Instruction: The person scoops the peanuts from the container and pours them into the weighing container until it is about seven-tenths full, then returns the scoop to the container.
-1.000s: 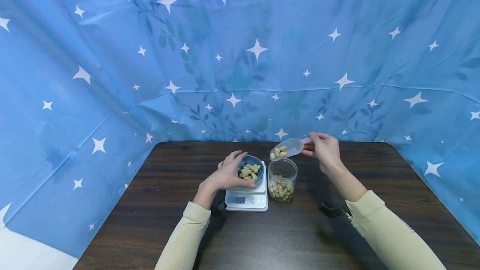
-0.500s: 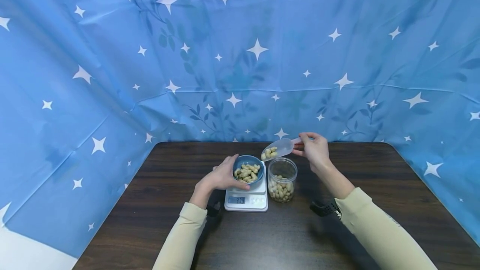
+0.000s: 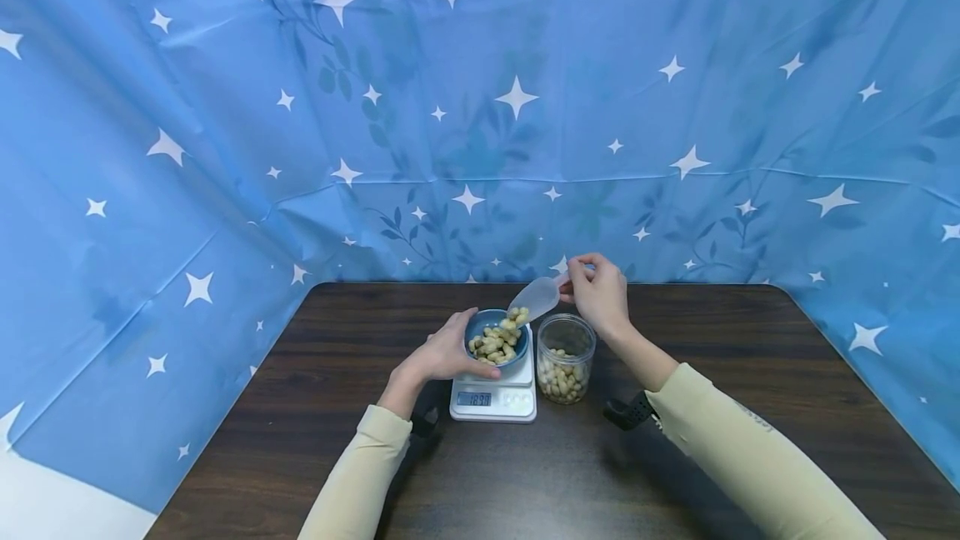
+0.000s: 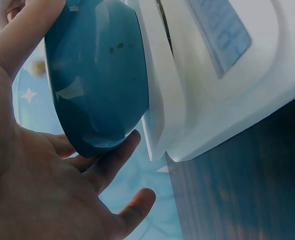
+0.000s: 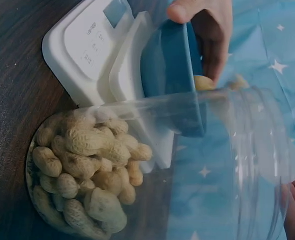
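My left hand (image 3: pixel 447 351) holds a blue bowl (image 4: pixel 97 75) by its side, thumb near the front rim and fingers round the far side. The bowl sits on a white kitchen scale (image 3: pixel 491 412) with a lit display, and unshelled peanuts (image 3: pixel 491 347) lie in it. Between thumb and fingers, my right hand (image 3: pixel 602 294) pinches the handle of a translucent scoop (image 3: pixel 540 297). The scoop tilts down to the left with its lip over the bowl, and peanuts slide off it. Just right of the scale, a clear jar (image 3: pixel 565 327) stands uncovered, partly filled with peanuts (image 5: pixel 87 165).
A dark wooden table (image 3: pixel 570 482) carries everything. Behind it hangs a blue star-patterned cloth (image 3: pixel 480 107). The jar stands close beside the scale, under my right forearm and the scoop.
My right hand has moved left with the scoop, from above the jar to over the bowl, and tipped it. The left hand shifted slightly left, and the scale's reading has changed.
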A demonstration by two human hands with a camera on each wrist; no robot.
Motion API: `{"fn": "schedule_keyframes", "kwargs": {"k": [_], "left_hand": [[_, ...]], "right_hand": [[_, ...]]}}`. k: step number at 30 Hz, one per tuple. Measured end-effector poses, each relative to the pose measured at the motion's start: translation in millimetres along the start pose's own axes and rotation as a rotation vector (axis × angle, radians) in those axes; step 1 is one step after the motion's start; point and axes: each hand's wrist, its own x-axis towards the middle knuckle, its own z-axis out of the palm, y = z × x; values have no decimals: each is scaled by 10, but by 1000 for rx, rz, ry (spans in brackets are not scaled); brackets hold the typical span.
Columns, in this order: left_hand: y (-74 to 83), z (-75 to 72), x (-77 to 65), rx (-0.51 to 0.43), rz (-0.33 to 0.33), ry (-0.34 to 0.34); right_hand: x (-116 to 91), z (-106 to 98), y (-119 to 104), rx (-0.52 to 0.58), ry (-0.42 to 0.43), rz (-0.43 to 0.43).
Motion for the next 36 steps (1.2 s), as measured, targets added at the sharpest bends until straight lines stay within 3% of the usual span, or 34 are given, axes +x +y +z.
{"fn": "schedule_keyframes", "kwargs": {"k": [4,7,18,26,36], "left_hand": [[-17,4,-1,-11,1,0],[-28,4,2,-16,3,-2],[-57,4,10,-12,6,2],[-21,-15,17,10,18,0],[-47,14,16,9,16,0]], "right_hand": [[7,19,-51,-73,-2,-123],[18,-24,-97,-75,6,-164],[-16,-419,-216,53,-33,-88],[-99,-636,-225,-69,3,-128],[-274,-540,9,-144,-61,-119]]}}
